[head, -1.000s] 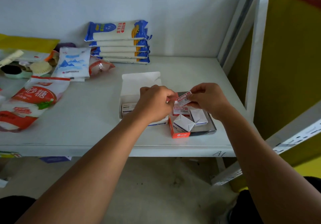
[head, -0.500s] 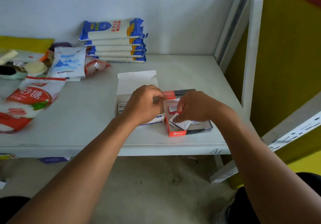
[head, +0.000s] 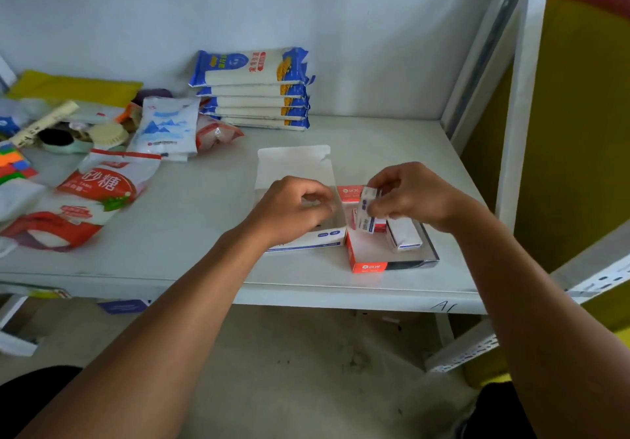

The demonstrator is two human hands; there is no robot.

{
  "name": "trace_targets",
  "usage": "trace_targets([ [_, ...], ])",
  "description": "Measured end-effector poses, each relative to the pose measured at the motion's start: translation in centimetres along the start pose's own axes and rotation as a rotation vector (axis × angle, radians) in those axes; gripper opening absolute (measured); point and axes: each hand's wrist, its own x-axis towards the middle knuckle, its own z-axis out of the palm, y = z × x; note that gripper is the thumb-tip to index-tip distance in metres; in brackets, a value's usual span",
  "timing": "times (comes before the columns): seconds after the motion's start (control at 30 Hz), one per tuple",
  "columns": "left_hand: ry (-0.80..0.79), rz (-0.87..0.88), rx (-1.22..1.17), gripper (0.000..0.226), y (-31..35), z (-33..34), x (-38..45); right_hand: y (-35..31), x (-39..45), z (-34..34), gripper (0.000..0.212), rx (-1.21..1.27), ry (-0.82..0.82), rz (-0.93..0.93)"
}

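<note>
An orange tray box (head: 370, 266) stands near the front edge of the white shelf (head: 204, 220). A small white box (head: 404, 235) lies inside it. My right hand (head: 419, 196) pinches a small white and red box (head: 365, 212), holding it upright just over the tray's left half. Left of the tray, and touching it, sits a white carton (head: 320, 238) with its lid flap (head: 293, 166) folded back. My left hand (head: 293, 210) hovers over this carton with fingers curled. Whether it holds anything is hidden.
A stack of blue and white packets (head: 254, 87) lies against the back wall. A red and white sugar bag (head: 92, 196), a white and blue bag (head: 167, 128) and brushes (head: 64, 140) crowd the left. A white shelf post (head: 511, 131) rises at the right.
My right hand lowered into the orange tray, then came up gripping a small box held upright. My left hand stayed over the white carton.
</note>
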Motion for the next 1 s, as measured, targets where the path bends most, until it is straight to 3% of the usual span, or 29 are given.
trace_targets([
  [0.17, -0.060, 0.015, -0.027, 0.041, 0.2, 0.0, 0.1, 0.6, 0.7, 0.2, 0.035, 0.298, -0.041, -0.102],
  [0.3, 0.020, 0.058, -0.026, 0.040, -0.2, 0.0, 0.2, 1.0, 1.1, 1.5, 0.039, 0.415, -0.094, -0.147],
  [0.67, 0.191, 0.070, 0.090, 0.035, -3.0, -2.7, -0.9, -1.4, 2.7, 5.0, 0.038, 0.063, 0.058, -0.253],
  [0.9, 0.089, -0.010, 0.224, 0.039, -5.0, -5.2, -1.3, -3.7, 3.3, 6.5, 0.044, -0.254, 0.009, -0.265],
  [1.0, 0.201, -0.067, 0.075, 0.025, -5.8, -5.7, -1.5, -4.5, 3.4, 7.2, 0.049, -0.373, -0.055, -0.266],
])
